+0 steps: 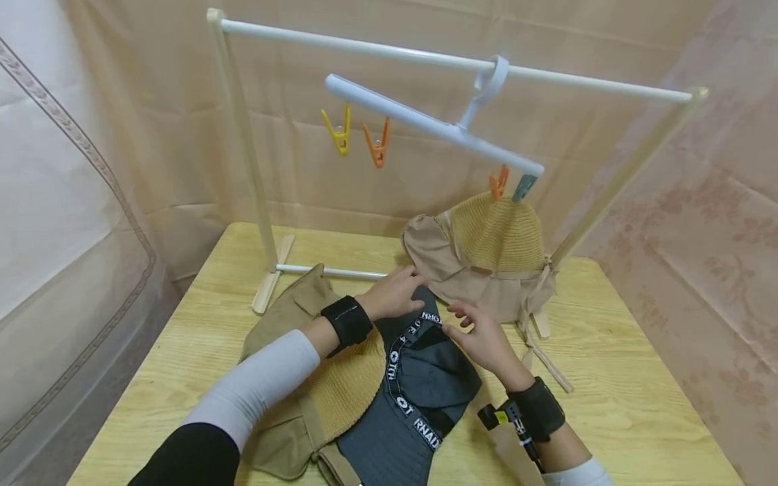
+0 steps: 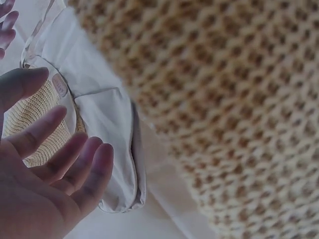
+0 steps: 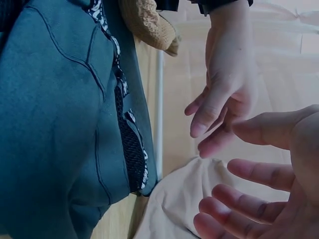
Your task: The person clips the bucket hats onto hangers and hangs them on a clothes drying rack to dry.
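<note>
I see the left hand (image 1: 396, 294) mid-frame and the right hand (image 1: 484, 337) right of centre, both loosely curved.

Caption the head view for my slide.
Left hand and right hand, both empty, near a dark hat with lettered trim; behind, a beige hat clipped to a tilted white hanger.

Dark hat (image 1: 385, 442) cut off by the head view's bottom edge, tan hat (image 1: 346, 391) partly hidden beneath it, 2 sleeves (image 1: 191, 455) likewise cropped, label (image 1: 482, 271) on the hanging hat (image 1: 501, 236) (a brownish patch) too small to read, right hand (image 3: 296, 201) cropped in its wrist view
</note>
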### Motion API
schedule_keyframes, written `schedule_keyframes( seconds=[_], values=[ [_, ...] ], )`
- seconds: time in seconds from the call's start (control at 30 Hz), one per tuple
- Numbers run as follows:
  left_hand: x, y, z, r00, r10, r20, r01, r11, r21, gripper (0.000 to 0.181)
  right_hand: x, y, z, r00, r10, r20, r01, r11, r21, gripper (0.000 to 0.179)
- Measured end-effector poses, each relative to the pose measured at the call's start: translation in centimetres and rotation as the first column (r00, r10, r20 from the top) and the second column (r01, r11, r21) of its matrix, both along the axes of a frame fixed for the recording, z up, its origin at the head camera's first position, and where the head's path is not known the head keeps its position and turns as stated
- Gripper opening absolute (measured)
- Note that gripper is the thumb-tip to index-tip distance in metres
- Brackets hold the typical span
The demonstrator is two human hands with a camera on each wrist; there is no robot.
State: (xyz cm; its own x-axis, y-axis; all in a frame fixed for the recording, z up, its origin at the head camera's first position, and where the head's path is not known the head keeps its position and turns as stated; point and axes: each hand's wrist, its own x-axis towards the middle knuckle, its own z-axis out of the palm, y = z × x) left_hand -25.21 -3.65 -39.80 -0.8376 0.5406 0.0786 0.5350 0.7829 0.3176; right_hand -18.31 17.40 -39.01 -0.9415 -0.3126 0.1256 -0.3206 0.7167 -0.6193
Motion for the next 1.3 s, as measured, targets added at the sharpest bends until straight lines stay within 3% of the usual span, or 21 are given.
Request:
schedule_keyframes(
  seconds=[0.27,0.57,0.93,1.13,1.3],
  values=[
    [0.6,-0.3,0.0,0.998,0.026,0.057,-0.024,0.999,-0.04,0.041,0.1,0.2,-0.2,0.996,0.058,0.063,-0.061,0.997,0.042,0.042],
    [1.0,-0.7,-0.9,0.997,0.024,0.07,-0.016,0.993,-0.116,0.046,0.9,0.0,-0.9,0.979,0.109,0.17,-0.128,0.986,0.109,0.052],
    [1.2,-0.5,-2.0,0.99,0.015,0.138,0.0,0.994,-0.109,0.05,1.8,-0.3,-2.9,0.97,0.206,0.128,-0.225,0.962,0.154,0.057],
    [0.9,-0.3,-2.8,0.985,-0.03,0.173,0.061,0.983,-0.176,0.065,2.2,-0.8,-3.9,0.962,0.243,0.125,-0.264,0.942,0.205,0.064],
    [0.8,-0.2,-2.9,0.976,-0.012,0.218,0.062,0.973,-0.223,0.077,2.3,-0.9,-4.2,0.946,0.292,0.142,-0.32,0.915,0.246,0.073]
  ],
)
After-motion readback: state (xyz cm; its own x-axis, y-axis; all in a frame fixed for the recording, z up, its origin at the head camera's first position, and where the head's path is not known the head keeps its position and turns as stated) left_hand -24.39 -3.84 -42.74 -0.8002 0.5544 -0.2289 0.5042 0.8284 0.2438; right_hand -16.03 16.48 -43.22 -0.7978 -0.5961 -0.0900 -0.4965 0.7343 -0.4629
